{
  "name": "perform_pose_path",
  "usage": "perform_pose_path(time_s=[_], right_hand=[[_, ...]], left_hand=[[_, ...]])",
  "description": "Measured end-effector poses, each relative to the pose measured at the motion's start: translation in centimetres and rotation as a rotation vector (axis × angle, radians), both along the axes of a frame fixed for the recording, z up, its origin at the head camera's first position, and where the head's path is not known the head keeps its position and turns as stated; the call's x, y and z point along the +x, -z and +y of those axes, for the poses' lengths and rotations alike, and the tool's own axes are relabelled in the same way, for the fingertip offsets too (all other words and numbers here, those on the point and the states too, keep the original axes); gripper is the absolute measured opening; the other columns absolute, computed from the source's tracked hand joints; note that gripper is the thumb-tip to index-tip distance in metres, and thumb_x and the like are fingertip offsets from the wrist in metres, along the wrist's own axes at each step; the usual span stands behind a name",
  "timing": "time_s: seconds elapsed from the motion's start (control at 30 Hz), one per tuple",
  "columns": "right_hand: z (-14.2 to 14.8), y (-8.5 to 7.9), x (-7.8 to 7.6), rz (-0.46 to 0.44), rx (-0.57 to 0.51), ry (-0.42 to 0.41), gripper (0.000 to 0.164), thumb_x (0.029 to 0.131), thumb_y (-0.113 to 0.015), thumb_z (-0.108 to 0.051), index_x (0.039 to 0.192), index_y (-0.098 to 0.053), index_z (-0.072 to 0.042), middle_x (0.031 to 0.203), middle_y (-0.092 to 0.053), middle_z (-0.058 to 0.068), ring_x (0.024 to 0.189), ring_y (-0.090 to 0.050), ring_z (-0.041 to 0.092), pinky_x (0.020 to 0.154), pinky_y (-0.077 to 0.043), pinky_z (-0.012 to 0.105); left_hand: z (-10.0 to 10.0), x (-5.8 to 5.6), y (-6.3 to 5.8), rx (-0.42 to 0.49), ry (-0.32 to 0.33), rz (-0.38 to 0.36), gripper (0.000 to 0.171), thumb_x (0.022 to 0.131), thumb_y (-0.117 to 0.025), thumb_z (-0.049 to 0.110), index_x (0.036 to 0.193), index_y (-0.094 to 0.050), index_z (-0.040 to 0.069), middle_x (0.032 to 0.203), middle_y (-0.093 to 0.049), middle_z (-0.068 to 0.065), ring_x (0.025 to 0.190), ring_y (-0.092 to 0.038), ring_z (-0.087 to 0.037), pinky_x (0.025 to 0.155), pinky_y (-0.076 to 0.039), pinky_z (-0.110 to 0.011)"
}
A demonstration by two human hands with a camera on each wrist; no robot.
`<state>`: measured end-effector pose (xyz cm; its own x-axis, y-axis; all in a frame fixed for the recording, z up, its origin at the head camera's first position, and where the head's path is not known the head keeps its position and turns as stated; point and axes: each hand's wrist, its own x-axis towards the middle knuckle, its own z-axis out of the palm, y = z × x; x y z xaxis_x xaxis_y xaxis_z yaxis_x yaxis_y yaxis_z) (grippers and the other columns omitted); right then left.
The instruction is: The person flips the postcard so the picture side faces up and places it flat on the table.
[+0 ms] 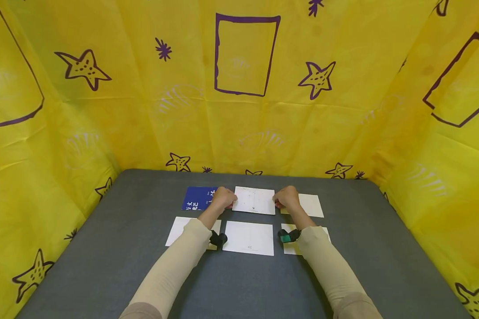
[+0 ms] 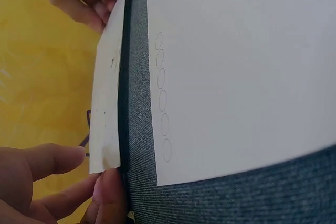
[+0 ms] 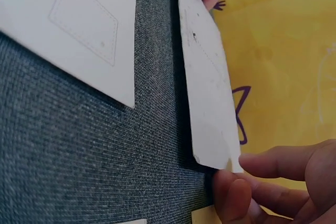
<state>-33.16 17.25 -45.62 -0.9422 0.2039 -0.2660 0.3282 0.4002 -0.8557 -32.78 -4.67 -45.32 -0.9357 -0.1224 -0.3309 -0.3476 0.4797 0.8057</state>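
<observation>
A white postcard [image 1: 253, 200] is held in the middle of the back row, its printed side facing up. My left hand [image 1: 224, 198] pinches its left edge between thumb and fingers, and my right hand [image 1: 287, 197] does the same at the right edge. In the right wrist view the postcard [image 3: 207, 93] stands slightly off the dark cloth, with a shadow along its near side. Closest to me in the left wrist view lies another postcard [image 2: 241, 66] with a column of small ovals. The right wrist view shows a dashed stamp box on a flat postcard [image 3: 100, 3].
Left of the held one lies a blue card [image 1: 195, 198] with white characters; to its right is a pale card [image 1: 312, 204]. The front row has a left card [image 1: 177, 228], a middle card [image 1: 249, 238] and a right card [image 1: 290, 249]. Yellow patterned cloth [image 1: 239, 119] walls the grey table [image 1: 104, 248].
</observation>
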Motion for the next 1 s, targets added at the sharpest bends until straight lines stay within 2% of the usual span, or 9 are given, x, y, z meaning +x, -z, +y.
perform_pose_path(time_s=[0.13,0.4,0.63,1.0], right_hand=[[-0.16,-0.13,0.07,-0.009,0.006,-0.008,0.014,0.068,-0.063,0.001,0.079,-0.065,0.01,0.053,-0.058,0.009,0.041,-0.055,0.015,0.042,-0.049,0.024],[-0.36,0.01,0.25,-0.017,0.048,-0.02,0.015,0.07,-0.063,0.002,0.082,-0.066,0.01,0.055,-0.058,0.009,0.042,-0.053,0.015,0.043,-0.049,0.024],[-0.41,0.1,0.55,-0.016,0.06,-0.014,0.016,0.069,-0.063,0.003,0.083,-0.067,0.01,0.053,-0.056,0.006,0.042,-0.053,0.014,0.045,-0.05,0.026],[-0.27,-0.16,0.33,0.024,0.036,0.033,0.017,0.073,-0.063,0.001,0.087,-0.066,0.009,0.065,-0.061,0.011,0.047,-0.057,0.014,0.046,-0.05,0.022]], left_hand=[[-0.06,-0.11,0.15,0.01,-0.006,0.012,0.024,0.077,-0.061,0.005,0.1,-0.065,-0.001,0.089,-0.062,-0.012,0.048,-0.048,-0.009,0.041,-0.042,-0.016],[-0.25,0.21,0.21,0.068,-0.03,0.008,0.023,0.073,-0.059,-0.005,0.096,-0.064,-0.002,0.072,-0.055,-0.008,0.048,-0.05,-0.011,0.043,-0.047,-0.019],[-0.39,0.17,0.67,0.086,-0.05,-0.022,0.019,0.075,-0.059,-0.003,0.094,-0.063,-0.002,0.07,-0.053,-0.008,0.049,-0.05,-0.011,0.041,-0.047,-0.019],[-0.31,0.11,0.09,0.109,-0.083,0.045,0.018,0.075,-0.057,0.0,0.091,-0.066,-0.001,0.063,-0.053,-0.004,0.047,-0.051,-0.009,0.044,-0.048,-0.019]])
